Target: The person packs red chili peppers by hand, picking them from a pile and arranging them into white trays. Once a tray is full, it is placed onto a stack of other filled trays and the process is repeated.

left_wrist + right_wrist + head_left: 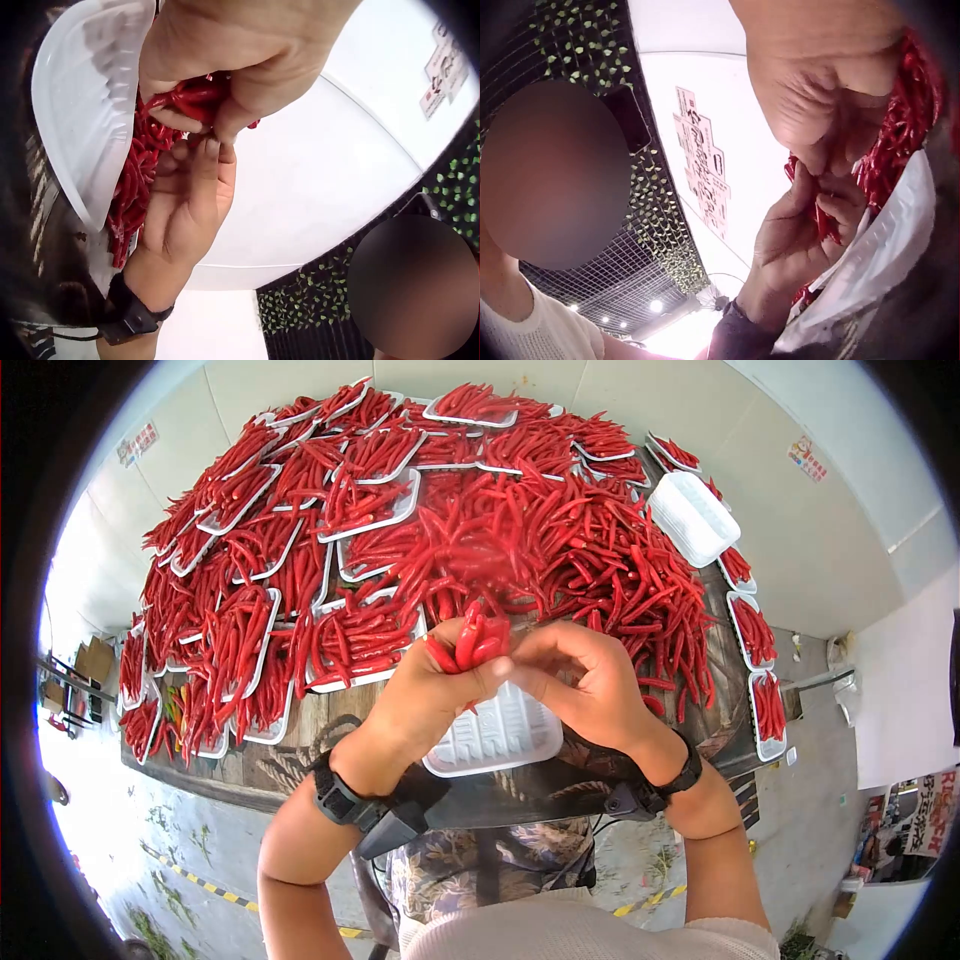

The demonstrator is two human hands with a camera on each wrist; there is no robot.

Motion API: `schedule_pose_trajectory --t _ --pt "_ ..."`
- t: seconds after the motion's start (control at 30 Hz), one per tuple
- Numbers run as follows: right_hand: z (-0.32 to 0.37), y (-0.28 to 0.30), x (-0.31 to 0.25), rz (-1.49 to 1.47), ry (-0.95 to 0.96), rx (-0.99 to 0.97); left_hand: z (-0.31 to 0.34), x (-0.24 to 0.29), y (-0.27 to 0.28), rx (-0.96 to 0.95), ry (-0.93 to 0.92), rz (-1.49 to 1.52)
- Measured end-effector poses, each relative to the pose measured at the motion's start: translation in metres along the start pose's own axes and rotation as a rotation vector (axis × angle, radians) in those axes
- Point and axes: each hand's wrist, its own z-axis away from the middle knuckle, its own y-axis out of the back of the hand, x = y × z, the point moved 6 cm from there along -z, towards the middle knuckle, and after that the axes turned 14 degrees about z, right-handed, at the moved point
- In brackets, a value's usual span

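Observation:
My left hand [415, 685] grips several red chili peppers [482, 642], their tips sticking up past its fingers. Against its thumb, my right hand [598, 685] pinches at the lower end of this bunch with thumb and fingertips; what it pinches is mostly hidden. In the left wrist view the held peppers [196, 100] show between the left fingers and thumb. Below both hands, a ribbed white plastic tray [495, 738] lies at the table's near edge. Just beyond them spreads a big heap of loose red chili peppers [600, 565].
White trays filled with chili peppers [365, 635] cover the table's left and back, some overlapping. A stack of white trays [693, 520] stands at the back right. More filled trays [752, 632] line the right edge. Bare wooden tabletop [325, 715] shows near the front.

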Motion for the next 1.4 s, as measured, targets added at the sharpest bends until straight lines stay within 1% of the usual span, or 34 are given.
schedule_pose_trajectory --t 0.07,0.1,0.13,0.17,0.2,0.23,0.27,0.33,0.4,0.47,0.5,0.53,0.57,0.6,0.63,0.7,0.73,0.77,0.8,0.83,0.87,0.9,0.93,1.0,1.03,1.07,1.13,1.17,1.2,1.27,1.3,1.37,1.4 --pt "-0.002 0.006 -0.005 0.041 0.034 -0.001 0.001 0.000 0.004 0.006 0.023 0.009" --pt "-0.005 0.020 -0.009 0.229 0.082 0.039 0.001 0.001 0.000 0.006 0.021 0.014" --pt "-0.006 0.033 -0.012 0.418 0.132 0.076 0.002 0.002 -0.002 0.107 0.015 0.051" --pt "-0.008 0.043 -0.006 0.550 0.065 0.060 0.004 0.002 -0.001 0.208 0.008 0.091" --pt "-0.008 0.054 0.001 0.682 -0.001 0.044 0.004 0.002 0.002 0.209 0.004 0.100" --pt "-0.006 0.062 0.013 0.763 -0.102 -0.041 0.003 0.003 0.003 0.157 0.018 0.082" --pt "-0.005 0.067 0.018 0.766 -0.102 -0.043 0.002 0.002 0.004 0.104 0.034 0.062" --pt "-0.001 0.064 0.031 0.836 -0.178 -0.258 0.000 -0.002 0.007 0.097 0.020 0.103" --pt "0.000 0.061 0.030 0.855 -0.206 -0.252 -0.001 -0.002 0.007 0.042 0.007 0.086" --pt "0.001 0.057 0.024 0.939 -0.121 -0.212 -0.001 -0.001 0.006 0.048 0.013 0.059" --pt "0.002 0.056 0.025 0.938 -0.125 -0.209 -0.002 0.000 0.006 0.056 0.014 0.035" --pt "0.003 0.055 0.026 0.966 -0.087 -0.210 -0.002 0.000 0.008 0.053 0.017 0.033" --pt "0.003 0.054 0.025 0.994 -0.048 -0.210 -0.003 -0.001 0.010 0.024 0.043 0.044" --pt "0.003 0.054 0.026 0.994 -0.049 -0.208 -0.004 -0.002 0.010 -0.005 0.069 0.054" --pt "0.002 0.054 0.026 0.962 -0.044 -0.205 -0.003 -0.002 0.008 -0.007 0.069 0.052" --pt "0.000 0.055 0.025 0.931 -0.037 -0.203 -0.002 -0.002 0.008 0.102 0.052 0.059" --pt "-0.002 0.056 0.025 0.863 -0.066 -0.168 -0.001 -0.001 0.004 0.102 0.051 0.059" --pt "-0.004 0.057 0.025 0.796 -0.095 -0.134 0.001 0.000 0.003 0.153 0.057 0.040" --pt "-0.006 0.055 0.023 0.796 -0.094 -0.136 0.002 0.000 0.005 0.205 0.064 0.021" --pt "-0.007 0.056 0.021 0.533 -0.142 -0.046 0.002 -0.002 0.008 0.206 0.064 0.024" --pt "-0.007 0.057 0.022 0.270 -0.188 0.043 0.000 -0.004 0.008 0.143 0.052 0.031" --pt "-0.008 0.052 0.018 0.107 -0.130 0.042 -0.001 -0.006 0.007 0.080 0.040 0.040" --pt "-0.008 0.049 0.016 0.108 -0.133 0.041 -0.001 -0.007 0.006 0.081 0.042 0.042" --pt "-0.007 0.037 0.007 -0.085 -0.052 0.027 -0.001 -0.002 -0.005 -0.038 -0.071 -0.119" --pt "-0.007 0.030 0.008 -0.156 -0.032 0.018 0.000 -0.002 -0.009 -0.038 -0.071 -0.118" --pt "-0.006 0.025 0.009 -0.155 -0.033 0.018 0.003 -0.003 -0.013 -0.006 -0.046 -0.098" --pt "-0.004 0.016 0.004 0.002 0.029 -0.041 0.003 0.000 -0.011 0.024 -0.021 -0.079" --pt "-0.003 0.017 0.001 0.109 0.049 -0.025 0.001 0.001 -0.010 -0.044 0.048 -0.173" --pt "-0.004 0.019 -0.004 0.109 0.050 -0.025 0.001 -0.001 -0.011 -0.111 0.116 -0.267" --pt "-0.007 0.029 -0.010 0.286 0.002 0.028 0.001 -0.003 -0.009 -0.075 0.096 -0.266" --pt "-0.008 0.035 -0.006 0.285 0.004 0.028 0.001 -0.003 -0.007 -0.042 0.079 -0.265" --pt "-0.006 0.038 0.007 0.766 0.127 -0.129 0.002 -0.001 -0.008 -0.010 0.051 -0.251" --pt "-0.004 0.041 0.014 0.767 0.127 -0.126 0.002 0.001 -0.007 0.022 0.023 -0.235"
